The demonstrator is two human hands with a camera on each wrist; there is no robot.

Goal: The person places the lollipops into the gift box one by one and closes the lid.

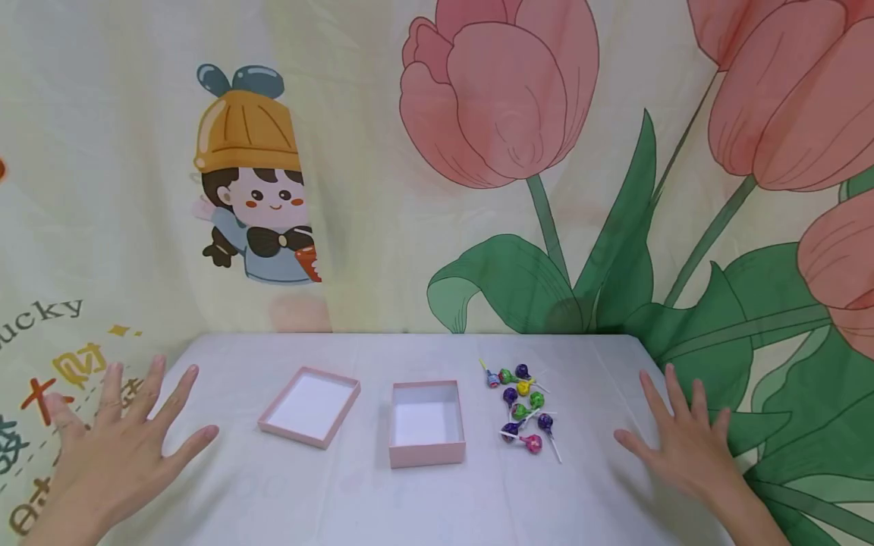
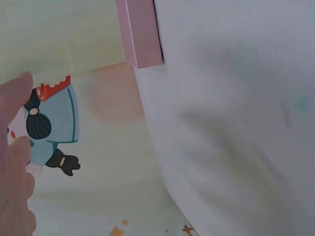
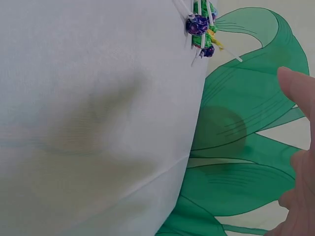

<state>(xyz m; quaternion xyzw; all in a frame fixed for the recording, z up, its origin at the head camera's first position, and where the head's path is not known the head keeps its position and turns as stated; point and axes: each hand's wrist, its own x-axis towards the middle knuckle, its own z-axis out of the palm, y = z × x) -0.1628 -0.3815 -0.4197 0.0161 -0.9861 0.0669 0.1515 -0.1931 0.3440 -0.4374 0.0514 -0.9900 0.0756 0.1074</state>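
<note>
My left hand (image 1: pixel 126 447) is held above the table's left side with its fingers spread, holding nothing. The pink-edged box lid (image 1: pixel 310 407) lies nearest to it, white inside face up and turned at an angle. Over the right side, my right hand (image 1: pixel 690 444) is spread as well, with nothing in it. Between the hands stands a pink box (image 1: pixel 427 423), its top uncovered and white inside. Several lollipops (image 1: pixel 523 388) in purple, green, yellow, blue and pink wrappers lie loosely grouped right of the box. In the right wrist view, lollipops (image 3: pixel 199 27) show at the top edge.
A white cloth covers the table (image 1: pixel 382 504). Behind it hangs a curtain (image 1: pixel 369 189) printed with large pink tulips and a cartoon child in an orange hat. The table's far edge runs close along this curtain.
</note>
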